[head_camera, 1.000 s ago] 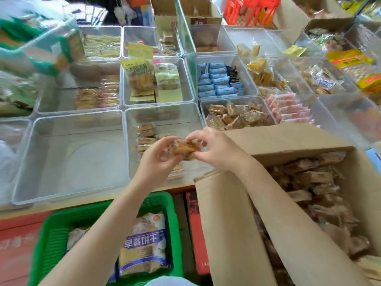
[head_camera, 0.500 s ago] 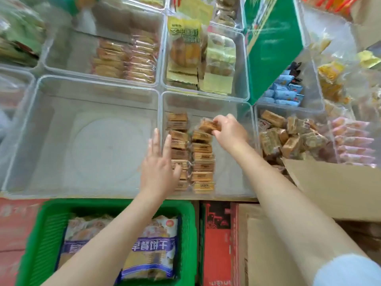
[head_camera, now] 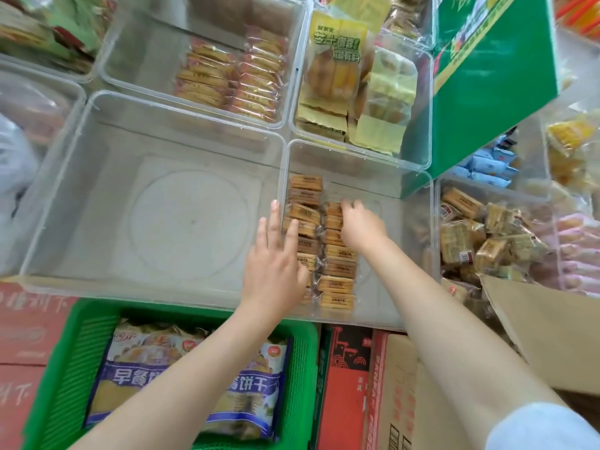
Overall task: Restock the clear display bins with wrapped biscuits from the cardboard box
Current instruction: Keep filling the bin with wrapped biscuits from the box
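In the centre of the frame stands a clear display bin (head_camera: pixel 418 241) with two rows of wrapped biscuits (head_camera: pixel 337 271) lying along its left side. The left hand (head_camera: pixel 276 264) is flat, with straight fingers, and it rests on the left row, just at the bin's left wall; it holds nothing. The right hand (head_camera: pixel 360 225) reaches into the bin from the lower right, and its curled fingers touch the top biscuit (head_camera: pixel 331 210) of the right row; I cannot tell if they grip it. At the left is a big empty bin (head_camera: pixel 97 177). At the right edge, a flap of the cardboard box (head_camera: pixel 545 323) is visible. In the lower left, a green basket (head_camera: pixel 61 368) holds bags of breakfast biscuits (head_camera: pixel 136 378).
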The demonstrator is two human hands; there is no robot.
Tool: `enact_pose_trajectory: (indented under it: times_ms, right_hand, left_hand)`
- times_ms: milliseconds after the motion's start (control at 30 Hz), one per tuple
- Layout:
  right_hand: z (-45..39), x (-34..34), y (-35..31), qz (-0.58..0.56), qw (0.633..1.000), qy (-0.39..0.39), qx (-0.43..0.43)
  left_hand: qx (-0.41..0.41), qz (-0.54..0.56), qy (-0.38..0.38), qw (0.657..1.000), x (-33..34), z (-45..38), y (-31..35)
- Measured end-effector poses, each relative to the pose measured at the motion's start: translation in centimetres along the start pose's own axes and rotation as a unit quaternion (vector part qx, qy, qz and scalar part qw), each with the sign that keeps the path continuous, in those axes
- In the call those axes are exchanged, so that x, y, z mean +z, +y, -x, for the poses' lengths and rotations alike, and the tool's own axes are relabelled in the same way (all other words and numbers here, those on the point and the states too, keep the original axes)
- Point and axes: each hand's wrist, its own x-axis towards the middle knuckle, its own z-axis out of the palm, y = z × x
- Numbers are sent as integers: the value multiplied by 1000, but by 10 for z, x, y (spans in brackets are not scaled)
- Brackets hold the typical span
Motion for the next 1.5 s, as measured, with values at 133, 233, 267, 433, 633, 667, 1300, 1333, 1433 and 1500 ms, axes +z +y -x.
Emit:
enact_pose_trajectory:
  times_ms: [133,233,267,433,633,667,1300,1333,1433,1500]
  right_hand:
    - [35,-13,4,-76,997,14,-4]
    - [77,-44,15,-215,968,129,-25]
    - [95,-55,22,-244,951,186,-40]
    - [212,-91,77,-299,855,420,-54]
    - [324,-48,154,-357,854,376,44]
    - [337,-38,166,-367,850,372,60]
    - [312,71,211,-389,909,121,85]
    - [312,73,211,-371,916,131,80]
    - [311,76,213,-365,917,142,67]
    - [311,74,214,-375,914,138,68]
  left_hand:
    - [7,6,-2,1000,-4,0,0]
    - [4,19,1,1000,-8,3,-3]
    - [-3,27,0,1000,-10,6,-2]
    - [96,127,60,985,-22,60,54]
    - [169,287,-91,939,-12,167,171]
    - [168,298,-110,933,-5,179,186]
    - [48,425,-164,889,35,218,235]
    - [48,428,-160,888,36,218,236]
    - [42,427,-152,890,37,218,238]
    - [39,422,-152,893,36,218,239]
